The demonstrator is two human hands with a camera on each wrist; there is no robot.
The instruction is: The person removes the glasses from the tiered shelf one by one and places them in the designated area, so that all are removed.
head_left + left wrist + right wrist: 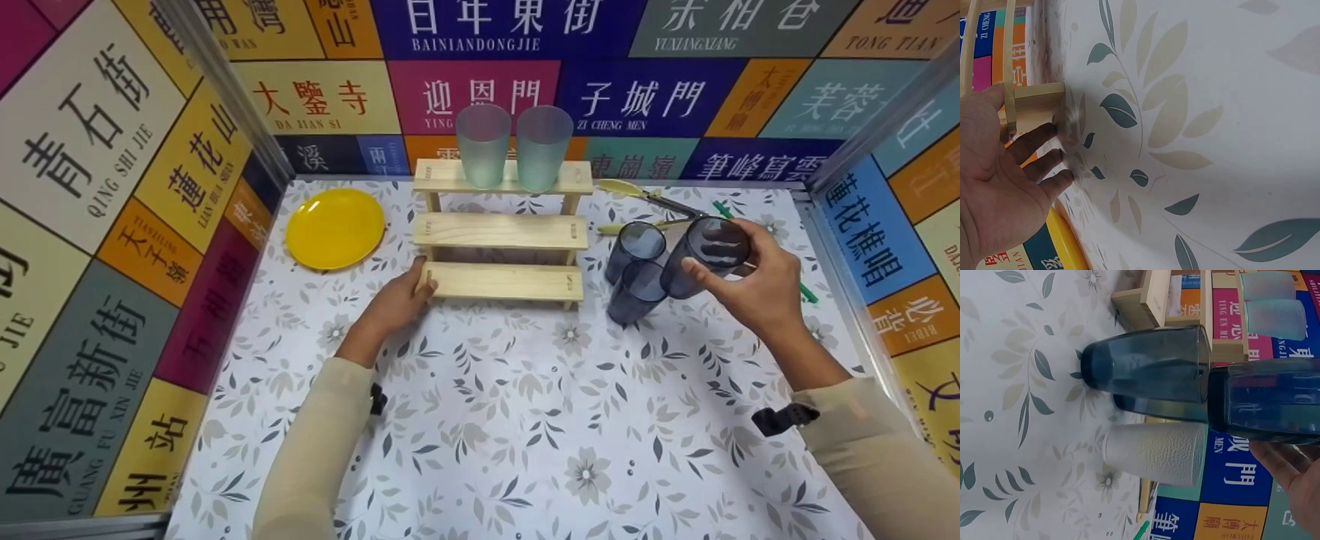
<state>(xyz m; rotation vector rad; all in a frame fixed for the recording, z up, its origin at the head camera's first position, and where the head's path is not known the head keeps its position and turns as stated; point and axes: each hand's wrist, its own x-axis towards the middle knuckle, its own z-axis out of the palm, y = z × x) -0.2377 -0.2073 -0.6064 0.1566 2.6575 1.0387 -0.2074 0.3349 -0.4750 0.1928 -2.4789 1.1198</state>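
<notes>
A three-step wooden rack [501, 231] stands at the back of the table. My left hand [401, 296] pinches the left end of its lowest step, thumb on top; in the left wrist view the other fingers of that hand [1005, 174] stretch out loosely. Raised off the table, a dark blue glass tumbler [709, 251] is gripped in my right hand [765, 285], tilted in the head view. Two similar tumblers, one nearer [637, 294] and one farther [637, 246], stand on the table beside it. A clear frosted tumbler [1154, 453] shows behind them in the right wrist view.
Two pale green frosted tumblers, left [484, 146] and right [541, 150], stand on the rack's top step. A yellow plate [335, 229] lies to the left. Tongs [671, 204] and a green stick [808, 292] lie at right. Printed panels wall in the table.
</notes>
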